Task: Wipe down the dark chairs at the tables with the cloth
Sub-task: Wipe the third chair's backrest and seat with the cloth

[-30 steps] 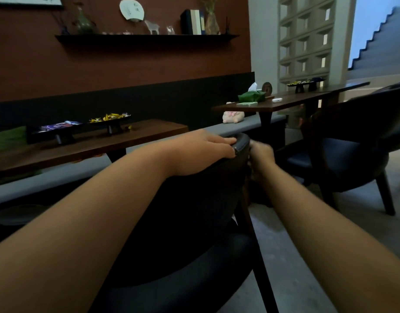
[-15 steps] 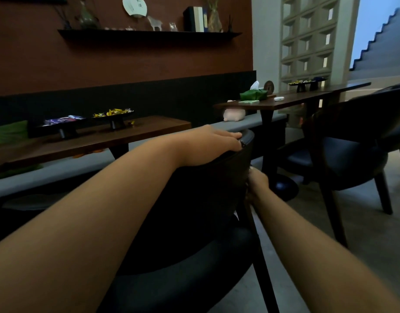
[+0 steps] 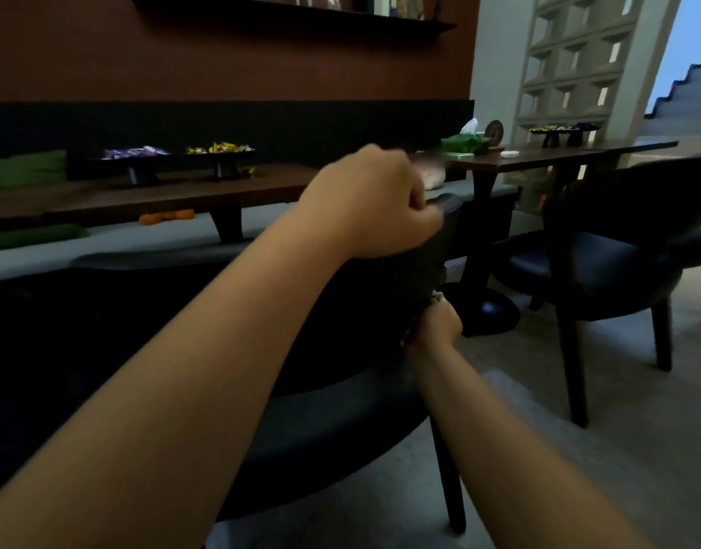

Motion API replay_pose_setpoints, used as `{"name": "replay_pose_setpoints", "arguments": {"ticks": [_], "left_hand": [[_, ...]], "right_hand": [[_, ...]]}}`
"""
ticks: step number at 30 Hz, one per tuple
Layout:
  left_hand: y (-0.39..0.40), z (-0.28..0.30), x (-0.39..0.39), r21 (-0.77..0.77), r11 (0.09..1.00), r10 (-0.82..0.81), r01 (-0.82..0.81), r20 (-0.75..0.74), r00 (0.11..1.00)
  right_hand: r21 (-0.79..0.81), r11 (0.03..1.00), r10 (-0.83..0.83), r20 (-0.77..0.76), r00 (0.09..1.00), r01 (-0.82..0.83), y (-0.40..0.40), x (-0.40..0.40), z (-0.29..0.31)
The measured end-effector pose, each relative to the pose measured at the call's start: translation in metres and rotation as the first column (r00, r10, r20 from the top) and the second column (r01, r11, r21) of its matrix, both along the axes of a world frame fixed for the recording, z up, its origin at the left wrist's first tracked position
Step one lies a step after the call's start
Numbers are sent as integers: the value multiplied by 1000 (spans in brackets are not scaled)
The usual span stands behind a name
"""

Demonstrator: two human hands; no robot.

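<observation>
up close, a person's left hand (image 3: pixel 374 204) curls over the top rim of a dark round-backed chair w/ padded seat (image 3: pixel 333 429), fingers bent round the edge. right hand (image 3: pixel 434 326) sits lower at the backrest's right side, fingers curled, gripping something dark; cloth can't be made out for sure. beyond, a second dark armchair (image 3: pixel 618 255) stands at a brown wooden pedestal table (image 3: pixel 558 158) bearing a green tissue box (image 3: pixel 465 144). further left, black snack trays (image 3: pixel 174 158).
</observation>
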State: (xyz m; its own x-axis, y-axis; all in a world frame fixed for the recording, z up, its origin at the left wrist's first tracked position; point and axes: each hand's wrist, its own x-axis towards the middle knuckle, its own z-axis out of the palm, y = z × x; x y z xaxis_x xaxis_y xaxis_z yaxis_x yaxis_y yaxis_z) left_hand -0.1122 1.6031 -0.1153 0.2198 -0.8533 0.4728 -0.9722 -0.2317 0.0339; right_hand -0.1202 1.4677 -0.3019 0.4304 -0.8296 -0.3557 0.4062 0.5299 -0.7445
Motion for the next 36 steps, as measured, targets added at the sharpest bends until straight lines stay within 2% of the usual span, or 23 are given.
{"name": "replay_pose_setpoints", "arguments": {"ticks": [2,4,7,9,11,12,14,17,19,21,23,24,25,26,27,28,29,30,31,33,36], "left_hand": [[18,-22,-12,-65,993,110,-97,248,962],[37,-52,-24,-185,971,217,-154,390,895],[62,-85,-33,-294,943,276,-156,433,858],[70,-100,-31,-305,934,316,-186,461,829],[70,-113,-31,-323,918,363,-229,457,812],[69,-120,-31,-341,906,389,-250,441,809],[67,-132,-35,-389,875,435,-287,375,818],[62,-151,-40,-418,851,450,-318,268,852],[60,-163,-42,-429,846,436,-317,215,874],[60,-177,-43,-488,816,414,-309,122,902],[58,-190,-46,-611,703,360,-365,-137,923],[56,-195,-48,-675,587,282,-448,-348,894],[53,-198,-48,-699,436,145,-567,-567,811],[50,-199,-47,-658,283,-45,-698,-736,675],[48,-198,-43,-570,184,-258,-801,-814,520],[47,-199,-37,-481,155,-442,-863,-815,375],[47,-201,-32,-411,184,-555,-893,-793,251],[48,-205,-27,-378,238,-606,-894,-778,168],[49,-211,-22,-378,282,-630,-882,-766,127],[53,-223,-15,-437,306,-691,-846,-713,119],[64,-235,-7,-553,329,-792,-765,-603,95]], "right_hand": [[-132,989,-63,34,997,67,6,-3,6],[-343,925,-152,65,986,165,10,-8,15],[-570,779,-206,161,965,261,6,-19,42],[-699,630,-213,264,941,339,7,-28,68],[-770,518,-213,305,928,372,13,-33,86],[-779,499,-214,313,925,379,16,-33,88],[-746,547,-232,302,925,380,21,-30,78],[-598,717,-278,226,934,358,32,-24,45],[-531,776,-278,197,940,340,36,-24,35],[-508,786,-274,225,935,352,33,-25,44],[-590,696,-282,299,912,409,34,-28,59],[-644,624,-303,323,897,443,38,-28,63],[-674,573,-335,326,884,466,42,-26,63],[-673,565,-360,320,876,477,47,-25,57],[-645,593,-371,314,874,483,53,-23,49],[-608,638,-369,299,880,473,59,-21,37],[-573,687,-353,273,895,446,63,-20,26],[-537,739,-330,237,913,407,64,-18,18],[-498,785,-309,197,930,367,63,-17,12],[-422,856,-263,141,954,298,55,-18,17],[-451,833,-262,190,946,321,50,-27,45]]}}
